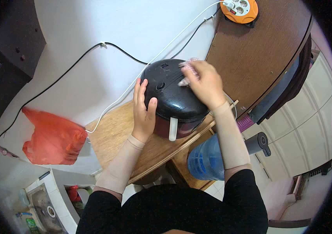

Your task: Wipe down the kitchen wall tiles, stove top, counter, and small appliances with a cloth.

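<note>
A black, domed-lid appliance that looks like a rice cooker [180, 99] stands on a light wooden table [113, 122]. Its lid has a small round vent, and a white tab [173, 128] hangs at the front over the dark red body. My left hand [144, 112] lies flat against the cooker's left side, fingers extended and thumb apart. Bunched in my right hand [205, 80] is a pink-and-white cloth [188, 71], pressed to the right part of the lid. My right fingertips are partly hidden by the hand and cloth.
White and black cables run along the wall behind the cooker. An orange cable reel [240, 11] sits on a brown tabletop [259, 55] at right. A blue water jug [205, 159] stands below; a red plastic bag [56, 137] hangs at left, above a sink [44, 209].
</note>
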`<state>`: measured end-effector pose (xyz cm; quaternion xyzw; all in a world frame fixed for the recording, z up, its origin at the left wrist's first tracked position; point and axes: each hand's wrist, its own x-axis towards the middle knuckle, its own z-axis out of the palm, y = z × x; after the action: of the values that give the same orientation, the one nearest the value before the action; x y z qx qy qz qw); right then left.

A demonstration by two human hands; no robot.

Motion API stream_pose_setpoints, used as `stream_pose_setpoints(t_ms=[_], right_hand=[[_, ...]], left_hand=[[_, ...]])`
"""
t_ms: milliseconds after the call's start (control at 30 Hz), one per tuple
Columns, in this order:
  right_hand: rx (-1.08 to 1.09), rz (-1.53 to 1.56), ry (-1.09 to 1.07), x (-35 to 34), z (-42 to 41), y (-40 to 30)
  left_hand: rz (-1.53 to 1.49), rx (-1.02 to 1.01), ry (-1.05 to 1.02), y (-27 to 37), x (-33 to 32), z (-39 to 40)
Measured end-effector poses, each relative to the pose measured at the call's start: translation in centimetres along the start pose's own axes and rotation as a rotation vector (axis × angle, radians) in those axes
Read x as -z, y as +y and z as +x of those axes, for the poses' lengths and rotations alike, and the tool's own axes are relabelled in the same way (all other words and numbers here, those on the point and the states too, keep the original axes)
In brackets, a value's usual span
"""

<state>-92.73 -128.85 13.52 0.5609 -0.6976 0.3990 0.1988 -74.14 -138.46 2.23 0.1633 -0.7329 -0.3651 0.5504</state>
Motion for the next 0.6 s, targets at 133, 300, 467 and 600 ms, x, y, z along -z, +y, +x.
stream_pose_setpoints(t_ms=[133, 300, 467, 600], right_hand=[[0.382, 0.024, -0.031, -0.9, -3.9, -5.9], [0.295, 0.083, -0.105, 1.4, -4.5, -4.1], [-0.186, 0.286, -0.17, 1.4, -0.4, 6.1], [-0.564, 0.285, -0.489, -1.4, 5.4, 11.1]], left_hand=[[-0.016, -0.016, 0.028, -0.3, -0.2, -0.2], [-0.002, -0.001, 0.018, -0.5, 0.3, -0.5], [-0.031, 0.106, 0.072, 0.1, -0.8, -1.2], [-0.108, 0.095, 0.096, 0.1, -1.4, -1.4]])
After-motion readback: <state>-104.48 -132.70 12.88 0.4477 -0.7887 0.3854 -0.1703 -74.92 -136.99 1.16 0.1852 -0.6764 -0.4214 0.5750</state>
